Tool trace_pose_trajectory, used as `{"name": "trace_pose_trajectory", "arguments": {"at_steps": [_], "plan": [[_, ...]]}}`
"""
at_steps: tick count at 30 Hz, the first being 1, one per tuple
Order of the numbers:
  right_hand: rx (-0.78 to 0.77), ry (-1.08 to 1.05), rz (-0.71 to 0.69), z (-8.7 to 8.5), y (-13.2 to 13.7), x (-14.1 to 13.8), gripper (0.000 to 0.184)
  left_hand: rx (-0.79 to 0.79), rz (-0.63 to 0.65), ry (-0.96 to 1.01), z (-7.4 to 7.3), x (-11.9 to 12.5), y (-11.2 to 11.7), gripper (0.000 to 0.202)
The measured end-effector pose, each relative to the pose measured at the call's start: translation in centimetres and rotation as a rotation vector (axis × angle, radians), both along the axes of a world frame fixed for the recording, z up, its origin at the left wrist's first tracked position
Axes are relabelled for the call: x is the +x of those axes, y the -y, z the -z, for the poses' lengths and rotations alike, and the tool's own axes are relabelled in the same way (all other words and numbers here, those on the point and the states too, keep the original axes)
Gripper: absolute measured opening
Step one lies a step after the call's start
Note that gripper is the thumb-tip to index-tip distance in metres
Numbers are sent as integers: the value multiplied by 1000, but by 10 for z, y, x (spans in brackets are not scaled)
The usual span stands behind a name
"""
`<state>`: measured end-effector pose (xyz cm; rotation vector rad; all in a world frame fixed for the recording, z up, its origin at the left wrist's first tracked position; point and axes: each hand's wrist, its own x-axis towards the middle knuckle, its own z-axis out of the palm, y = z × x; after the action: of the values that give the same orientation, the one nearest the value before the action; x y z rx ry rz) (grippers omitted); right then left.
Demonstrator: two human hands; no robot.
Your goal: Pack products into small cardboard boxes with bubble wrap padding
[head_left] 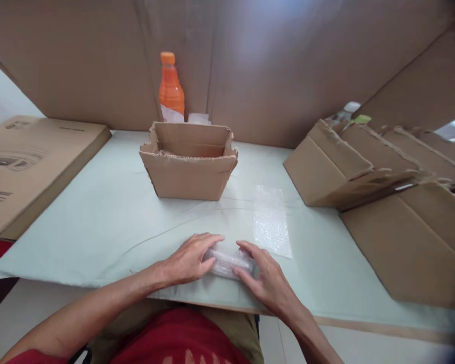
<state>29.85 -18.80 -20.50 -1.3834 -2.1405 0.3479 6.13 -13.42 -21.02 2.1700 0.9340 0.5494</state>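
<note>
Both my hands rest on a small clear bubble-wrap bundle (227, 261) near the front edge of the pale green table (98, 227). My left hand (189, 259) has its fingers curled over the bundle's left end. My right hand (263, 275) presses its fingers on the right end. What is inside the wrap is too unclear to name. A flat sheet of bubble wrap (271, 220) lies just beyond my right hand. Further back stands an open cardboard box (189, 164).
An orange drink bottle (171, 87) stands behind the box against a cardboard backdrop (269, 65). Flattened cardboard boxes (382, 167) lean in a stack at the right. A large flat carton (30, 167) lies at the left.
</note>
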Motion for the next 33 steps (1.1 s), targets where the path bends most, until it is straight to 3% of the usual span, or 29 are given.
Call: {"name": "trace_pose_trajectory", "arguments": {"at_steps": [3, 6, 10, 12, 14, 17, 20, 24, 28, 33], "plan": [[23, 44, -85, -11, -6, 1, 27, 41, 2, 14, -8, -3, 3, 45], [41, 25, -127, -36, -19, 5, 18, 306, -73, 110, -33, -20, -8, 38], [89, -25, 89, -99, -53, 13, 29, 852, -337, 140, -84, -59, -54, 48], [160, -52, 191, -135, -81, 13, 32, 1007, -435, 57, -101, -76, -80, 50], [258, -73, 210, -166, -115, 5, 30, 1062, -455, -24, -105, -87, -99, 45], [272, -9, 122, -196, -173, -24, 23, 1080, -390, -48, -93, -92, -107, 32], [118, 213, 30, -197, -225, -63, 22, 1075, -374, -5, -81, -92, -102, 25], [-49, 776, -28, -168, -269, -111, 22, 1041, -383, 40, -79, -91, -102, 25], [-88, 1037, -93, -147, -277, -132, 25, 1005, -360, 55, -83, -92, -107, 24], [40, 1038, -92, -158, -263, -128, 24, 984, -356, 67, -81, -94, -109, 25]]}}
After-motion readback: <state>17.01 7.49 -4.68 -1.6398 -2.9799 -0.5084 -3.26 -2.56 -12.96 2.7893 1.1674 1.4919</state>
